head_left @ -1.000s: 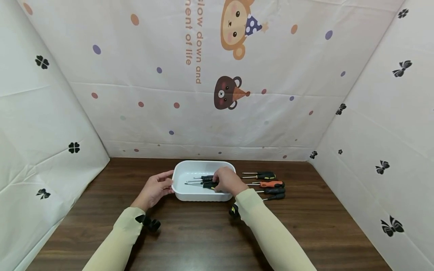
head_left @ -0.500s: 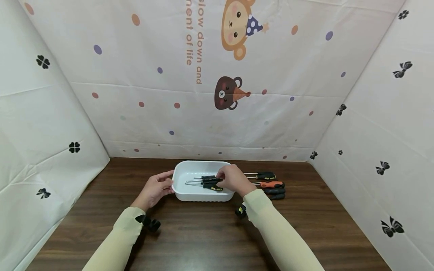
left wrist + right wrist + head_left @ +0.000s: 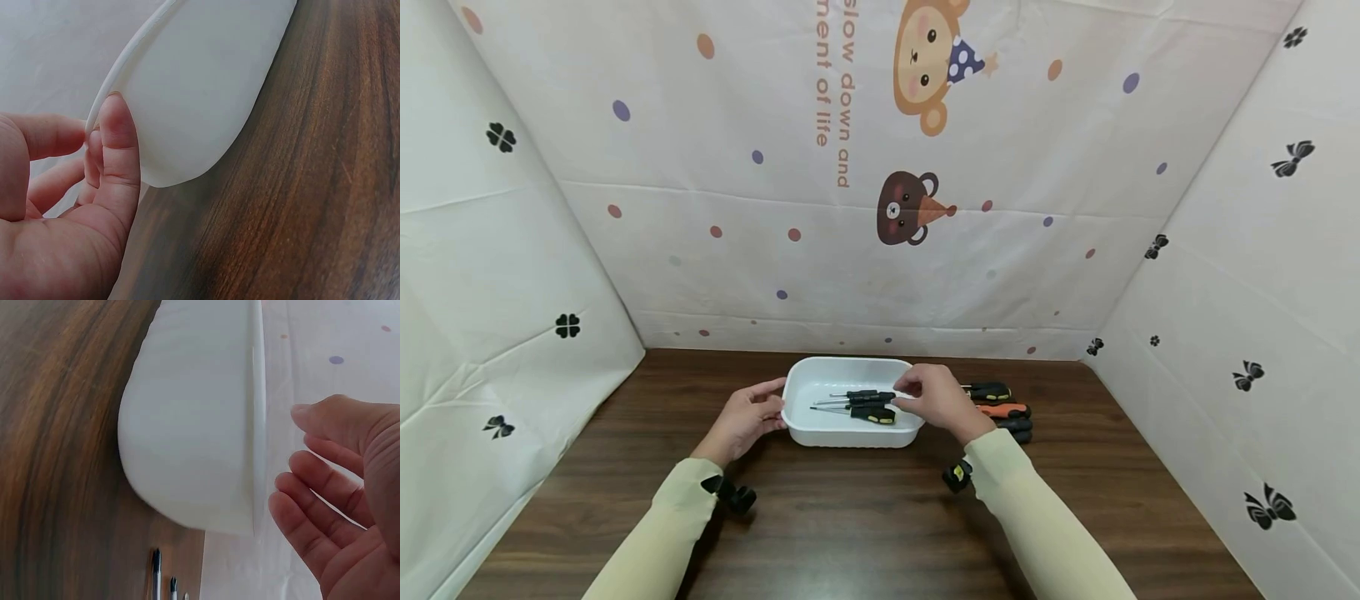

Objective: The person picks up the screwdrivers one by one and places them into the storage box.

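Note:
A white plastic tray (image 3: 850,437) stands on the table, with several black-handled screwdrivers (image 3: 872,415) lying in it, shafts to the left. My left hand (image 3: 741,423) holds the tray's left end; in the left wrist view the fingers (image 3: 119,147) pinch its rim. At the tray's right end, my right hand (image 3: 942,400) hovers with loosely bent fingers. The right wrist view shows that hand with nothing in it, apart from the tray's rim (image 3: 258,425).
To the tray's right lie more screwdrivers on the dark wooden table (image 3: 820,517): an orange-handled screwdriver (image 3: 1006,411) and several with black handles (image 3: 992,392). My right forearm and hand partly cover them. Printed white cloth (image 3: 737,267) surrounds the table's back and sides.
My right hand has let go of a screwdriver in the tray and drawn back right to the tray's right end. The left hand and the tray have stayed in place.

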Motion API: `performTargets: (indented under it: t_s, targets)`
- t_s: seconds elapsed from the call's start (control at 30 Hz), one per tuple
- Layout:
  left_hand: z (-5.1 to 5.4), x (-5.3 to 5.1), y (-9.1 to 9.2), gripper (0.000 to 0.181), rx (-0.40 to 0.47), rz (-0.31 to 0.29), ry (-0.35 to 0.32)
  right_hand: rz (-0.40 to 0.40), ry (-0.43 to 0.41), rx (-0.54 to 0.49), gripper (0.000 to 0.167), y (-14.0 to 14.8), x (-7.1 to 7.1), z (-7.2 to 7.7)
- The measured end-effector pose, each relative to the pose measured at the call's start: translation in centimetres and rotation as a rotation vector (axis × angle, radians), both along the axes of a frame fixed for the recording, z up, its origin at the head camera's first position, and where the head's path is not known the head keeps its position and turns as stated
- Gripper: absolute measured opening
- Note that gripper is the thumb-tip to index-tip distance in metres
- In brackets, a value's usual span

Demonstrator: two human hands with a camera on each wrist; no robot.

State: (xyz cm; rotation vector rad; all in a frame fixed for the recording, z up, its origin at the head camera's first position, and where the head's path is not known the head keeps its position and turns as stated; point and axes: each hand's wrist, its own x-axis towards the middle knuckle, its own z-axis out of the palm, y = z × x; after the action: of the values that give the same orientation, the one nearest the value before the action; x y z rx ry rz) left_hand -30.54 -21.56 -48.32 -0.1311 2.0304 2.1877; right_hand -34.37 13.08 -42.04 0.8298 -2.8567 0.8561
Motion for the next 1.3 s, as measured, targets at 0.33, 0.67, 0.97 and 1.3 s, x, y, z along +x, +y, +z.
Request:
performTargets:
  t_s: [0.33,0.67,0.97,1.3]
  targets:
    - [-0.3,0.1,-0.1,0.055,0.0,0.003,-0.003,0.023,0.012,-0.105,0.016,3.0,0.8,-0.8]
    - [-0.4,-0.1,0.0,0.054,-0.001,0.004,0.004,0.005,-0.022,-0.179,0.015,6.8,1.8,-1.9]
    - [-0.3,-0.1,0.1,0.054,-0.003,0.012,-0.005,-0.009,0.004,-0.192,0.023,10.5,2.4,-2.9]
    - [0.2,0.1,0.2,0.054,-0.012,0.013,-0.003,-0.057,0.06,-0.19,0.027,14.5,2.9,-4.9]
